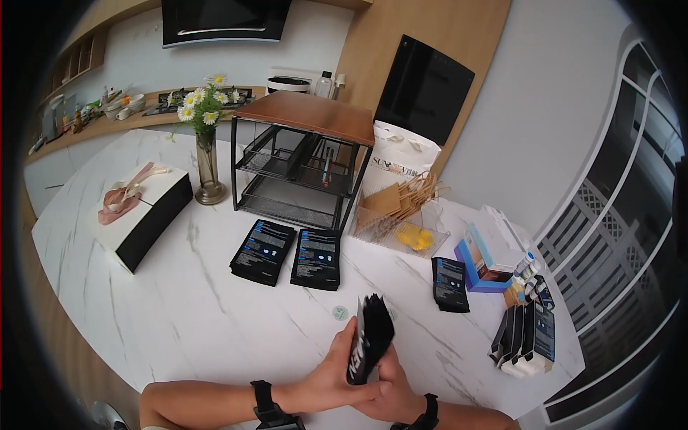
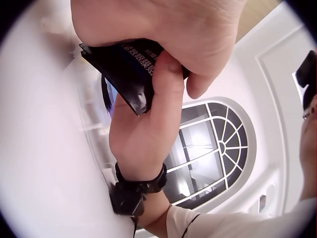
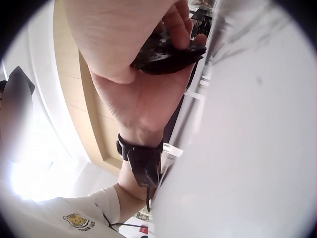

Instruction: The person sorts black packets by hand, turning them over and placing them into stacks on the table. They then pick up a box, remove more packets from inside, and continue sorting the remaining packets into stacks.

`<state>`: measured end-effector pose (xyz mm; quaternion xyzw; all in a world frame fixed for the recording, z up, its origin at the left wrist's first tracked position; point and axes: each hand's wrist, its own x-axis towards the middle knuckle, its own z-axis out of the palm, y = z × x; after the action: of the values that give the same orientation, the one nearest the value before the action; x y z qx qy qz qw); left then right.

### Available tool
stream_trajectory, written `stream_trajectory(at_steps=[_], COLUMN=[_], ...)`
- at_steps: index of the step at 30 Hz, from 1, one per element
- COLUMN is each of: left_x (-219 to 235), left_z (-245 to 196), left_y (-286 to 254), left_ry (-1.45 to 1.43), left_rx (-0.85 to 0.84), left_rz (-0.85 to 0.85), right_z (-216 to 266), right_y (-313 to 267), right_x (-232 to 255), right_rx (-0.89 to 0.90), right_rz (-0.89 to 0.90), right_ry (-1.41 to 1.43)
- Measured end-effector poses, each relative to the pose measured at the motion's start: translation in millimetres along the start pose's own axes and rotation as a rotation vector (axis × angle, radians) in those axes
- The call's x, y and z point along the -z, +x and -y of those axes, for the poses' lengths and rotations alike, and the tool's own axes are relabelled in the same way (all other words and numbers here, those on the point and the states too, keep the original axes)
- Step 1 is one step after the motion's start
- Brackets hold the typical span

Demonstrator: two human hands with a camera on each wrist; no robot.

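Observation:
Both hands hold a stack of black sachets [image 1: 372,335] upright above the table's front half. My left hand [image 1: 331,373] grips its left side and my right hand [image 1: 393,387] its right side, with the thumbs low on the near edge. In the left wrist view the sachets [image 2: 131,69] lie between the two hands, with pale printed characters showing. The right wrist view has the dark bundle [image 3: 166,55] held between palm and fingers. Beyond the hands, two piles of black sachets [image 1: 263,252] [image 1: 317,259] lie side by side.
A mesh rack [image 1: 304,107] with a wooden top stands behind the piles. To the left are a flower vase [image 1: 208,168] and a white-and-black box [image 1: 147,215]. Rightward are a clear tray [image 1: 401,233], another sachet pile [image 1: 450,285], a blue box [image 1: 484,276] and upright packs [image 1: 527,337].

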<state>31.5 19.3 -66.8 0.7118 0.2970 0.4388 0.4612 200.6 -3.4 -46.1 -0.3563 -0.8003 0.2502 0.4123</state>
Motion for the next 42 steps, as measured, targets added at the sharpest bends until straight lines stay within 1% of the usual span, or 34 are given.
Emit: stream_trajectory(at_steps=[2, 3, 4, 6, 7, 8, 9, 10, 11, 12, 13, 14, 15, 16, 18, 19, 20, 22, 25, 29, 31, 32, 34, 38, 42], left_x=[15, 20, 26, 36, 37, 38, 38, 34, 27, 23, 22, 16, 15, 14, 11, 8, 6, 2, 1, -1, -3, -5, -7, -6, -6], left_z=[-4, -12, 2, 4, 1, -7, -14, -18, -21, -22, -19, -17, -16, -13, -7, -4, 1, 9, 9, 6, 6, 9, 12, 11, 15], left_y=[8, 10, 14, 22, 24, 24, 22, 19, 16, 14, 13, 10, 10, 10, 6, 4, 3, 2, 2, 2, 2, 1, 0, -1, -2], left_ry=[-0.291, -0.459, -0.501, -0.687, -0.684, -0.588, -0.492, -0.488, -0.363, -0.24, -0.186, -0.083, -0.031, 0.022, 0.033, 0.046, 0.046, 0.086, 0.111, 0.128, 0.138, 0.137, 0.102, 0.071, 0.055], left_rx=[0.119, 0.319, 0.408, 0.539, 0.542, 0.51, 0.479, 0.483, 0.313, 0.142, 0.136, 0.007, -0.027, -0.061, -0.055, -0.05, -0.051, -0.108, -0.153, -0.188, -0.242, -0.24, -0.297, -0.243, -0.217], left_rz=[0.166, 0.121, 0.141, 0.21, 0.218, 0.224, 0.23, 0.238, 0.211, 0.181, 0.258, 0.208, 0.229, 0.249, 0.246, 0.243, 0.242, 0.248, 0.222, 0.19, 0.172, 0.172, 0.181, 0.21, 0.212], right_z=[-3, -5, -8, -20, -24, -23, -21, -20, -14, -6, 3, 11, 15, 14, 11, 11, 11, 10, 10, 13, 13, 13, 14, 12, 10], right_y=[-1, -4, -6, -10, -10, -7, -1, 5, 7, 9, 11, 10, 8, 8, 11, 16, 16, 16, 15, 15, 15, 13, 10, 9, 10], right_x=[5, -2, 1, 12, 15, 16, 16, 17, 22, 24, 27, 28, 30, 30, 31, 32, 34, 37, 34, 31, 30, 29, 26, 26, 22], right_rx=[0.15, 0.085, 0.081, 0.021, 0.071, 0.066, -0.046, -0.154, -0.148, -0.148, -0.085, -0.023, 0.03, 0.029, 0.254, 0.278, 0.279, 0.26, 0.212, 0.224, 0.255, 0.252, 0.268, 0.263, 0.259], right_rz=[0.086, 0.009, 0.002, 0.057, 0.098, 0.091, -0.054, -0.2, -0.124, -0.129, -0.072, -0.013, -0.048, -0.046, -0.088, -0.103, -0.103, -0.035, -0.011, -0.025, -0.021, -0.019, -0.046, -0.053, -0.086], right_ry=[-0.172, 0.104, 0.105, -0.053, -0.123, -0.124, 0.146, 0.415, 0.44, 0.44, 0.41, 0.38, 0.259, 0.259, 0.046, 0.089, 0.089, 0.094, 0.102, 0.056, -0.007, -0.006, -0.094, -0.123, -0.066])
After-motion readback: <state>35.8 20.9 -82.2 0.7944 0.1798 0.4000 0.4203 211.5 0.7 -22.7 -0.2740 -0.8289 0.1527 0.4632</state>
